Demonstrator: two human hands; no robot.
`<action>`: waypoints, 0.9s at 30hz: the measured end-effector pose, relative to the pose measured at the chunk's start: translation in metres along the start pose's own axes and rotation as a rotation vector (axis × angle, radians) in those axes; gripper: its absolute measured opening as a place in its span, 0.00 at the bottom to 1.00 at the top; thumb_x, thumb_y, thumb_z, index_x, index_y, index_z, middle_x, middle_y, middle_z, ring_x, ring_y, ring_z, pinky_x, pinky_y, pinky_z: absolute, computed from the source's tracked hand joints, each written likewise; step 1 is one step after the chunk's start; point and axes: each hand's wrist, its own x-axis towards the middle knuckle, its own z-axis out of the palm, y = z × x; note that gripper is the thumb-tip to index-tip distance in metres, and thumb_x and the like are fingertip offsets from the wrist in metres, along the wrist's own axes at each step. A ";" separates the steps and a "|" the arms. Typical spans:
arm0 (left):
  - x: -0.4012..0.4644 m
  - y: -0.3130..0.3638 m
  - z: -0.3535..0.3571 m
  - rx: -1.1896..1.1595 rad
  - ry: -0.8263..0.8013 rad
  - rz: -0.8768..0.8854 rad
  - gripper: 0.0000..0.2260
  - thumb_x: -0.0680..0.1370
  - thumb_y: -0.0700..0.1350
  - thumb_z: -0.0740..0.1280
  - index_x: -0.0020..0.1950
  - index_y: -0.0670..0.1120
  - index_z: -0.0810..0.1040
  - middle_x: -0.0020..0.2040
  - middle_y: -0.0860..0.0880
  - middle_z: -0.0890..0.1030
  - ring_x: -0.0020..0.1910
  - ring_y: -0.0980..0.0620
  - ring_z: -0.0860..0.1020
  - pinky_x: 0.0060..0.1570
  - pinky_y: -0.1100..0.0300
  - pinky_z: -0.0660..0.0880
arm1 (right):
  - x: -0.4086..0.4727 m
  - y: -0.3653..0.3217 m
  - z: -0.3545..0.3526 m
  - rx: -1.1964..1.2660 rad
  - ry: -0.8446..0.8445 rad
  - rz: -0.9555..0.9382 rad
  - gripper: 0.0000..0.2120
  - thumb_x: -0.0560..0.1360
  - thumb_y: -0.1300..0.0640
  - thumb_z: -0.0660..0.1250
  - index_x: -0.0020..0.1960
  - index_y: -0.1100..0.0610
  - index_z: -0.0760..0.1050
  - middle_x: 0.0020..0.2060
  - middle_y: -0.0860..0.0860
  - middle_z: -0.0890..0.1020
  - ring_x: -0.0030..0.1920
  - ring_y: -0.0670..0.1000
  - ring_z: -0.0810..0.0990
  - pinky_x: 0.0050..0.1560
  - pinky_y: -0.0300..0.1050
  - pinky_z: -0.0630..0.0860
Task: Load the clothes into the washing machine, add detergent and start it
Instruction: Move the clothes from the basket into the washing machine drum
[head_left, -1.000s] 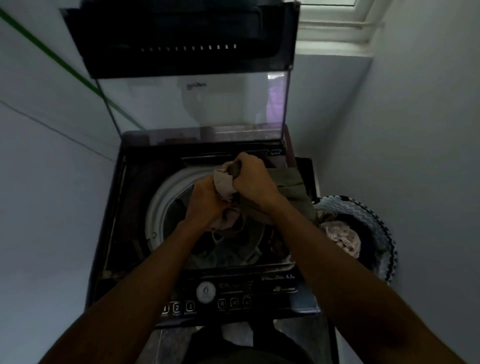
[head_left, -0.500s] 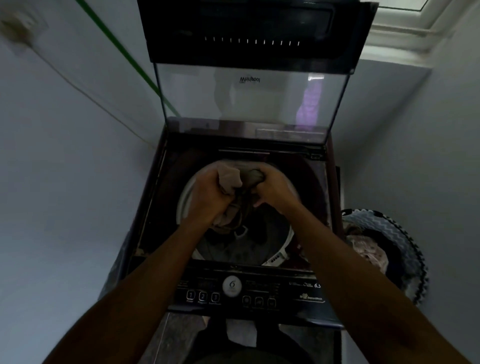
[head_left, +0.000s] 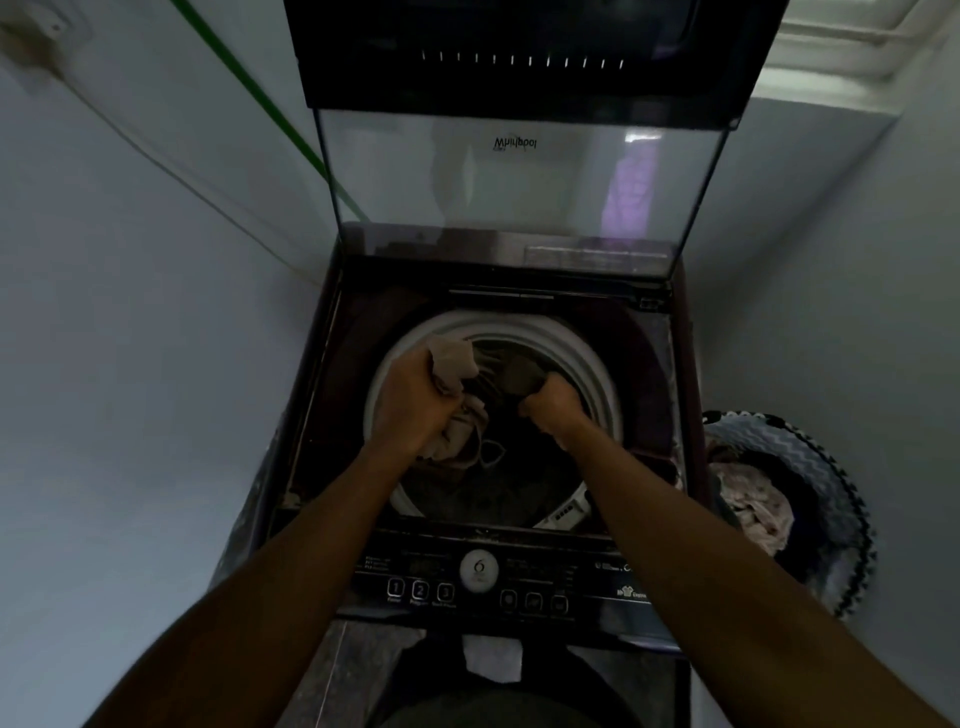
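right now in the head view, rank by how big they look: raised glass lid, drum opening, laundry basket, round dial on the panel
1. Raised glass lid
2. Drum opening
3. Laundry basket, partly cut off behind the machine, so its rank against the drum is unsure
4. Round dial

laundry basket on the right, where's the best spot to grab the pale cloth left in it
Take the pale cloth at its bunched top, coming straight down from above. It lies crumpled in loose folds inside the basket, whose wall rings it, so a sideways reach looks blocked. The right hand is nearer, but it grips dark clothing over the drum; the left hand holds beige cloth.
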 end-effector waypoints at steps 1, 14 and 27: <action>0.000 -0.004 0.003 0.014 -0.024 -0.006 0.09 0.70 0.41 0.70 0.50 0.47 0.79 0.44 0.53 0.81 0.43 0.57 0.79 0.43 0.63 0.76 | -0.002 -0.002 0.002 0.010 -0.074 0.038 0.26 0.69 0.64 0.71 0.65 0.62 0.70 0.58 0.60 0.78 0.53 0.59 0.79 0.43 0.46 0.77; 0.007 -0.006 0.033 -0.148 -0.057 -0.132 0.14 0.74 0.45 0.69 0.58 0.47 0.76 0.48 0.55 0.80 0.45 0.64 0.79 0.42 0.68 0.76 | -0.010 -0.040 0.015 -0.068 -0.583 -0.435 0.45 0.69 0.66 0.74 0.78 0.54 0.53 0.65 0.53 0.74 0.61 0.50 0.77 0.56 0.44 0.79; 0.025 -0.006 0.008 -0.098 -0.076 0.016 0.31 0.69 0.50 0.77 0.69 0.47 0.70 0.62 0.49 0.75 0.60 0.54 0.75 0.58 0.59 0.74 | 0.005 -0.043 0.009 0.045 -0.079 -0.393 0.26 0.67 0.45 0.69 0.63 0.53 0.76 0.52 0.50 0.82 0.52 0.53 0.81 0.48 0.48 0.79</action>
